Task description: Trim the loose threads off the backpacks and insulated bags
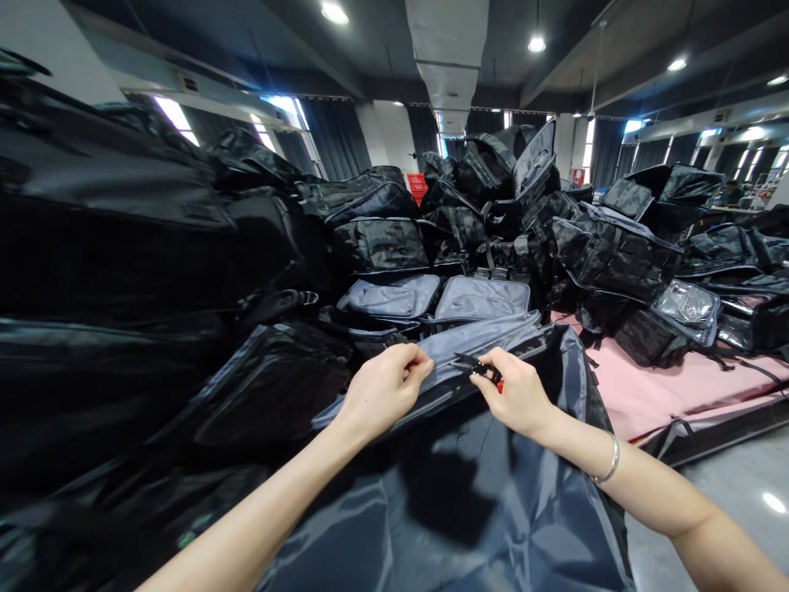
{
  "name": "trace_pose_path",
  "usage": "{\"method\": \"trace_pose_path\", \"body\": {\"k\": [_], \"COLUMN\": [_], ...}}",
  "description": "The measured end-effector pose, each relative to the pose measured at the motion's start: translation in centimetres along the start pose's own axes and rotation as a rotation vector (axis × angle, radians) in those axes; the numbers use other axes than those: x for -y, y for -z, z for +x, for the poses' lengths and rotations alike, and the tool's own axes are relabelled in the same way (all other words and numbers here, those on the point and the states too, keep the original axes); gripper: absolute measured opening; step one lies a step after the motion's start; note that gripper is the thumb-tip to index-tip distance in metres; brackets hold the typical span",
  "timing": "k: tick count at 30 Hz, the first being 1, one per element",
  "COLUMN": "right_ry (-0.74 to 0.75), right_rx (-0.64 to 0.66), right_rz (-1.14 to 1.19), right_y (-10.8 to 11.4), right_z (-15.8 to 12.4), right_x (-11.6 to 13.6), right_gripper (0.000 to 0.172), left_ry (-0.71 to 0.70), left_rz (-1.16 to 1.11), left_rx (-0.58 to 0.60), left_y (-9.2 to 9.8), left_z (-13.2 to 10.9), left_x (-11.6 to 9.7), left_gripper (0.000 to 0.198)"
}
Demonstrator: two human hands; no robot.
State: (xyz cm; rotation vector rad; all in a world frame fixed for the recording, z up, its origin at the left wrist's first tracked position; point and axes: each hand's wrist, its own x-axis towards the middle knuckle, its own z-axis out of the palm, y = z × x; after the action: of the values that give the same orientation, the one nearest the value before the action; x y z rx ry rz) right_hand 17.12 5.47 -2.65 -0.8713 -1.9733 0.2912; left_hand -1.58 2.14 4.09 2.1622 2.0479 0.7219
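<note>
An unzipped bag [456, 485] with a grey-blue lining spreads open below my hands. My left hand [388, 382] is pinched closed just above the bag's upper edge; whatever lies between its fingertips is too small to name. Close by on the right, my right hand [513, 390] holds small black thread snips [473, 363], their blades pointing left toward my left hand. A bit of red shows beside the right palm. Thin loose threads hang against the lining beneath the right hand.
Dark camouflage bags [382, 242] are piled ahead, with a tall dark heap [111, 247] on the left. Pink material [653, 386] lies at the right under more bags. A red crate [417, 187] stands farther back. Grey floor [733, 493] shows at the lower right.
</note>
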Motion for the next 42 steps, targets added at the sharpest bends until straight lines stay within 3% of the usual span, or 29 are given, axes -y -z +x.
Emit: {"method": "trace_pose_path", "body": {"k": [11,17,23,29,32,36,39,42], "right_ry": [-0.023,-0.144,-0.352,-0.275,-0.226,-0.227,-0.221,-0.219], "right_rx": [-0.048,-0.162,-0.286,-0.194,-0.173,-0.192,-0.204,-0.197], "right_rz": [-0.063,0.194,0.561,0.452,0.366,0.352,0.349,0.335], "right_y": [0.0,-1.1,-1.4,-0.8,-0.7,-0.8,-0.8,-0.6], "right_z": [-0.4,-1.1,-0.5,-0.1,-0.2,-0.2,-0.1,0.0], "right_x": [0.2,-0.2,-0.3,-0.6,-0.9,-1.0,-0.9,-1.0], "right_gripper": [0.009,0.012,0.016,0.015,0.015,0.016,0.016,0.016], "left_ry": [0.000,0.043,0.051,0.018,-0.104,-0.446,-0.592,-0.603], "left_rz": [0.002,-0.086,-0.111,0.005,0.042,0.115,0.198,0.300], "left_rx": [0.002,0.123,0.171,0.097,-0.003,-0.178,-0.173,-0.141], "left_y": [0.1,0.3,0.2,0.1,-0.2,-0.9,-1.4,-1.6], "left_z": [0.0,1.0,1.6,1.4,1.2,1.4,1.8,2.0], "left_x": [0.0,0.4,0.7,0.3,0.4,0.3,-0.2,-0.7], "left_gripper": [0.027,0.030,0.031,0.028,0.026,0.027,0.028,0.026]}}
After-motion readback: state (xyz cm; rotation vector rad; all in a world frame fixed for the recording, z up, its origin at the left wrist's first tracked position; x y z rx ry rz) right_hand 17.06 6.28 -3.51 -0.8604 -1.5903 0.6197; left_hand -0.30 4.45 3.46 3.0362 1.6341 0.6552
